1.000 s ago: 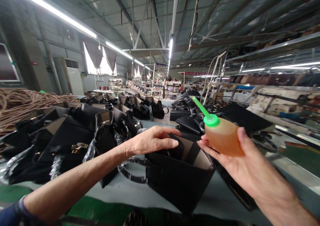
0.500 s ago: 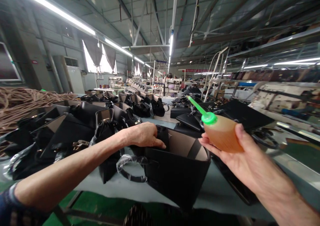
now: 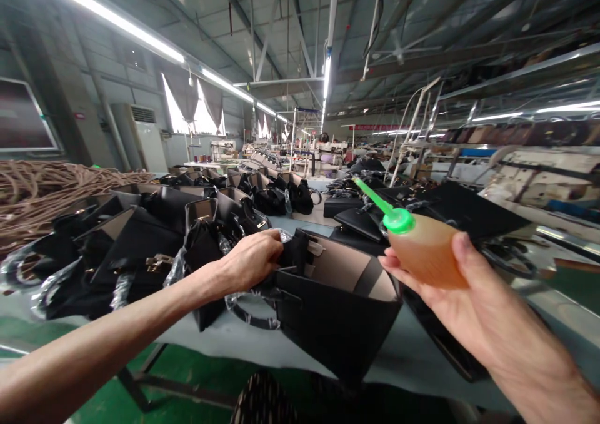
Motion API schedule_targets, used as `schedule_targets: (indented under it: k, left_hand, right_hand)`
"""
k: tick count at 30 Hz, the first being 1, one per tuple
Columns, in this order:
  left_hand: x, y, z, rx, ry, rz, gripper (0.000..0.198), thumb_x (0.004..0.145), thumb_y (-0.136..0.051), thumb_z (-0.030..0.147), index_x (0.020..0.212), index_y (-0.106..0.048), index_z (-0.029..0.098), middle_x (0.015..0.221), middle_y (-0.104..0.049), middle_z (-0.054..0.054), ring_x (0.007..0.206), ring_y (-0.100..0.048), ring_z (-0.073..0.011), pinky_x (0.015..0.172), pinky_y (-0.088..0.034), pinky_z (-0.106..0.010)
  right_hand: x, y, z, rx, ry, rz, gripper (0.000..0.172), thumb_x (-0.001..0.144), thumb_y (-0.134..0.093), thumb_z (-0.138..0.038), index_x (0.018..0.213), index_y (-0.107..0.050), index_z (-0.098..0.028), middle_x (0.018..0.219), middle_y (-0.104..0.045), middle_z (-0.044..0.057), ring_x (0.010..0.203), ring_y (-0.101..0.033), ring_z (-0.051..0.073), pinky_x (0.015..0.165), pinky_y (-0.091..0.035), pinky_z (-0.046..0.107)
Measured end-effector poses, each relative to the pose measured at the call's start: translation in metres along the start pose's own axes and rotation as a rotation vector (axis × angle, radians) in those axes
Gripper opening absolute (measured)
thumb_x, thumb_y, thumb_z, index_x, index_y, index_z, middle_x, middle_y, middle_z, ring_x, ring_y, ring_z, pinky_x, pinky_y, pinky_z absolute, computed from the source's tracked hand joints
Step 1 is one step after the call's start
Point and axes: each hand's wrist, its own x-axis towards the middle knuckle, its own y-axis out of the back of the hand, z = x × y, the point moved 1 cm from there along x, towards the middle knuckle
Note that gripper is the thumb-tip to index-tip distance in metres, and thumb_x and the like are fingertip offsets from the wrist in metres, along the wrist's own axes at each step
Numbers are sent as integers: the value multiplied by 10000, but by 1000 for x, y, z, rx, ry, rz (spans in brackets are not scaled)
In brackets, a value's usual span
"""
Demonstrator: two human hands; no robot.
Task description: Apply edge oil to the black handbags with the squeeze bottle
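Right of the bag, the right hand grips a bottle; left, the left hand curls (hold unclear).

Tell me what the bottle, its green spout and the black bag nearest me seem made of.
Bottle: probably translucent plastic, since the orange liquid shows through. Green spout: likely plastic too, with a bright, even colour. Black bag: leather or imitation leather, smooth with a low sheen; I can't tell which.
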Motion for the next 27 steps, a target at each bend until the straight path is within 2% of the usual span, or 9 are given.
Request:
schedule_targets:
  k: [1, 2, 5, 8, 11, 14, 17, 23, 27]
  left_hand:
    - [-2, -2, 2, -39, -43, 76, 53, 725, -528, 160, 673, -538, 168, 947, -606, -59, 796, -586, -163, 681, -453, -260]
    - [-5, -3, 4, -79, -90, 161, 85, 708, -516, 125, 774, -551, 166, 1055, -586, -78, 899, -581, -181, 761, -470, -284]
    - [-10, -3, 8, -208, -283, 339, 493, 681, -415, 13, 1146, -494, 156, 1335, -475, -119, 1232, -441, -210, 1030, -372, -376]
    - [-13, -4, 10, -356, -485, 226, 808, 628, -294, -70, 1390, -296, 198, 1374, -492, -70, 1312, -380, -144, 1111, -277, -365]
    - [-10, -1, 11, -395, -530, 68, 861, 628, -281, -75, 1443, -235, 199, 1349, -529, -55, 1281, -426, -138, 1096, -299, -325]
    - [-4, 6, 11, -298, -469, -50, 825, 669, -327, -46, 1456, -239, 183, 1318, -550, -72, 1215, -489, -179, 1027, -373, -304]
    - [1, 14, 9, -170, -356, -134, 736, 739, -391, 24, 1452, -270, 166, 1133, -647, -96, 995, -617, -201, 867, -457, -277]
    - [-4, 16, 6, -185, -167, -9, 408, 907, -369, 300, 1240, -533, 133, 804, -646, -61, 709, -607, -177, 720, -431, -252]
    - [-8, 2, 10, -261, 22, 112, 510, 915, -327, 524, 1154, -565, 140, 695, -595, -18, 638, -556, -171, 669, -403, -259]
  right_hand:
    - [0, 0, 0, 5, -3, 3, 379, 797, -630, -556, 998, -669, -237, 974, -712, 72, 855, -673, 237, 841, -552, 393]
    - [0, 0, 0, 10, -5, 5, 381, 791, -639, -555, 1000, -669, -238, 989, -710, 69, 868, -670, 240, 842, -552, 397]
    - [1, 4, 2, 23, -8, -2, 372, 801, -638, -536, 1017, -673, -236, 1019, -702, 69, 909, -659, 246, 848, -549, 397]
    - [5, 11, 5, 44, -5, -21, 376, 808, -635, -521, 1038, -680, -227, 1027, -698, 75, 955, -643, 265, 836, -555, 413]
    - [7, 17, 8, 61, -10, -27, 386, 794, -648, -520, 1031, -688, -218, 1022, -699, 81, 947, -644, 279, 820, -563, 434]
    - [6, 17, 6, 36, -12, -13, 377, 801, -644, -515, 1029, -691, -219, 1028, -699, 79, 912, -658, 261, 838, -556, 399]
    - [4, 17, 3, 3, -9, -13, 388, 798, -643, -524, 1033, -692, -220, 1046, -695, 87, 973, -639, 278, 848, -551, 399]
    - [6, 23, 5, 30, -14, 118, 390, 749, -698, -497, 1008, -685, -206, 1060, -683, 101, 1050, -596, 313, 795, -577, 416]
    - [4, 25, 7, 39, 3, 112, 379, 763, -688, -492, 1009, -682, -204, 1037, -687, 97, 1007, -617, 294, 787, -583, 388]
